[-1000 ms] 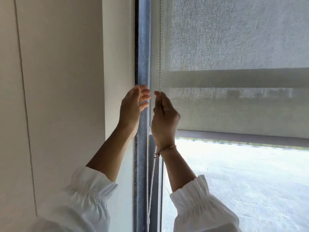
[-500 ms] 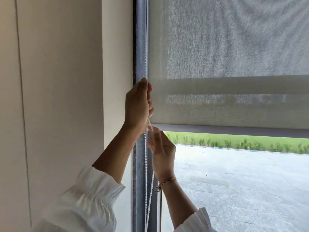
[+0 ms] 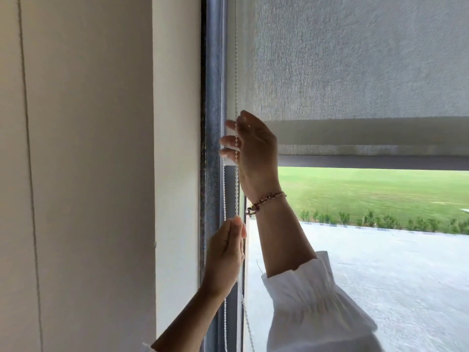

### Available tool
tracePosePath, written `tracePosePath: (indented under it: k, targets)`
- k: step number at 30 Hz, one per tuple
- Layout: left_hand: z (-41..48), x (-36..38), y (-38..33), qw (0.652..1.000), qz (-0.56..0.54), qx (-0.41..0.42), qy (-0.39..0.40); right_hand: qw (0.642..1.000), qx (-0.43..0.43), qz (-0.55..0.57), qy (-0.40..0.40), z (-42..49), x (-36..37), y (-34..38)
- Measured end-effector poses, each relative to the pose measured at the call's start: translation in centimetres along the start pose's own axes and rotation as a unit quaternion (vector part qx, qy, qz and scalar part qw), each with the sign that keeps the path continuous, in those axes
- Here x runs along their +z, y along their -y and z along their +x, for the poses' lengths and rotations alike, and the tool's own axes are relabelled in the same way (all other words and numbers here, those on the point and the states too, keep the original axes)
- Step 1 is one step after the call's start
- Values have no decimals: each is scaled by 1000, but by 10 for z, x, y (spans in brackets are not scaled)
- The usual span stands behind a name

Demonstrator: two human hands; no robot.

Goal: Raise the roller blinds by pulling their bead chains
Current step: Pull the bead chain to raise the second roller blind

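Note:
A grey mesh roller blind [image 3: 355, 59] covers the upper half of the window, and its dark bottom bar [image 3: 368, 162] hangs level across the glass. The white bead chain [image 3: 236, 72] runs down along the blind's left edge in two strands. My right hand [image 3: 253, 151] is up at the blind's lower left corner, fingers spread, with the chain crossing its fingertips. My left hand [image 3: 225, 252] is lower, closed around the chain strand. Each arm wears a white sleeve, and a beaded bracelet [image 3: 266, 200] circles the right wrist.
The dark grey window frame [image 3: 212, 97] stands just left of the chain, with a cream wall [image 3: 88, 148] beyond it. Through the glass I see a lawn [image 3: 380, 189], a low hedge and a paved yard [image 3: 380, 262].
The blind's bottom bar has risen and more lawn shows. My left hand has come down from above with the chain, and my right hand has gone up and spread its fingers.

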State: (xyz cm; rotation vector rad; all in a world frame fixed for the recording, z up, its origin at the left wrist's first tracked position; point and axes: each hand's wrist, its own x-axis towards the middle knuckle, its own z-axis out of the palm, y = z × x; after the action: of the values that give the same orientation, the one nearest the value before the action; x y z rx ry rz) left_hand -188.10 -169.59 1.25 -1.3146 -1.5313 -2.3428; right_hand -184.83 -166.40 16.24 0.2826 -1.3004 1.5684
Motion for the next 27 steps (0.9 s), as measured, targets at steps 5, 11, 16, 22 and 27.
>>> tracePosePath:
  k: [5, 11, 16, 22, 27]
  targets:
    - [-2, -3, -11, 1000, 10, 0, -14, 988, -98, -97, -63, 1, 11, -14]
    - [11, -13, -21, 991, -96, -86, 19, 978, -158, -109, -77, -5, 9, -14]
    - [54, -20, -66, 989, -143, -37, 1, 968, -178, -143, -103, -21, -2, -9]
    - [84, -7, -126, 985, -156, 36, 62, 976, -158, -124, -90, -48, -15, -34]
    - [94, 4, -156, 980, -161, 31, 112, 981, -138, -104, -87, -48, -22, -41]
